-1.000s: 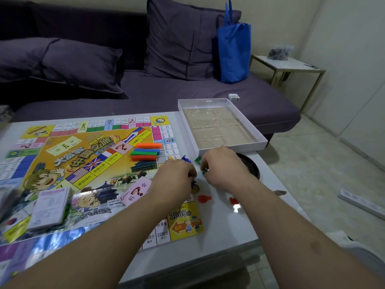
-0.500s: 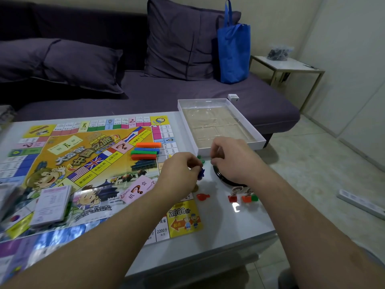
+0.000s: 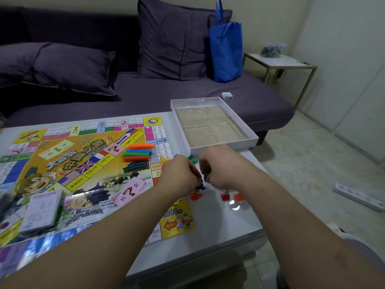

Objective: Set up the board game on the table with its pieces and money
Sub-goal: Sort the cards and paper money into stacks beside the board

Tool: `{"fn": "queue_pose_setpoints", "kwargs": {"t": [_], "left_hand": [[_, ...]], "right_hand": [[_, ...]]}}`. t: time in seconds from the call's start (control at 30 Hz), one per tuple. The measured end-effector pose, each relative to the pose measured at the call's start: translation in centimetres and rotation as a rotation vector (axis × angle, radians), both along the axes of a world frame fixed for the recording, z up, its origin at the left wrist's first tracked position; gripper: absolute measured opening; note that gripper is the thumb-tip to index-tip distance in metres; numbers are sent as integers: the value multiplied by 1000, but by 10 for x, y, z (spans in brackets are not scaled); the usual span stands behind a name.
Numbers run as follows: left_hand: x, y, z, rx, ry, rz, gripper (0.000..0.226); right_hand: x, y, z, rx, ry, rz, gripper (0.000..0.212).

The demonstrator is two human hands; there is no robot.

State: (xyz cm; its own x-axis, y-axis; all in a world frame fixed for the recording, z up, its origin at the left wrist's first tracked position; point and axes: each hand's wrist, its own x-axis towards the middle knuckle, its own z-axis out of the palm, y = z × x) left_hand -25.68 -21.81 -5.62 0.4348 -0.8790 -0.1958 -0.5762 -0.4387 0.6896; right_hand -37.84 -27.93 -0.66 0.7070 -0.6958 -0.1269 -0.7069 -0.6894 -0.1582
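Note:
The colourful game board lies flat on the white table. My left hand pinches a small blue piece at the board's right edge. Close beside it my right hand grips a small green piece. Red and orange pawns stand on the table just below my hands, with another red piece near them. More green pieces and a yellow one lie above my hands. Stacked coloured bars rest on the board.
The open white box with a clear tray sits at the table's far right corner. A deck of cards lies on the board at left, a pink chance card mid-board. Behind stand a purple sofa and a blue bag.
My right hand has come back down from near the box toward my left hand, and both now meet over the small pieces. The black round object is now hidden.

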Motion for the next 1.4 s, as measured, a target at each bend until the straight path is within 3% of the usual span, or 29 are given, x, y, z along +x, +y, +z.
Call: {"fn": "queue_pose_setpoints", "kwargs": {"t": [0.3,0.7,0.8,0.93,1.07,1.2,1.4], "left_hand": [[-1,-12,2,68,-145,-38,18],[12,3,2,-123,-97,76,18],[28,9,0,-192,-101,161,23],[37,8,-4,-122,-172,94,52],[37,-2,-3,-29,-383,5,61],[42,-9,-8,42,-495,-65,48],[51,-9,-17,-5,-616,-78,26]], "right_hand": [[4,4,0,-75,116,16,20],[5,1,-6,-61,95,-30,12],[5,-2,-6,-80,23,-83,21],[13,-4,-13,-58,1,-57,40],[24,-7,-24,-54,57,25,55],[37,-9,-30,-48,129,49,61],[42,-6,-30,-143,89,31,33]]}}
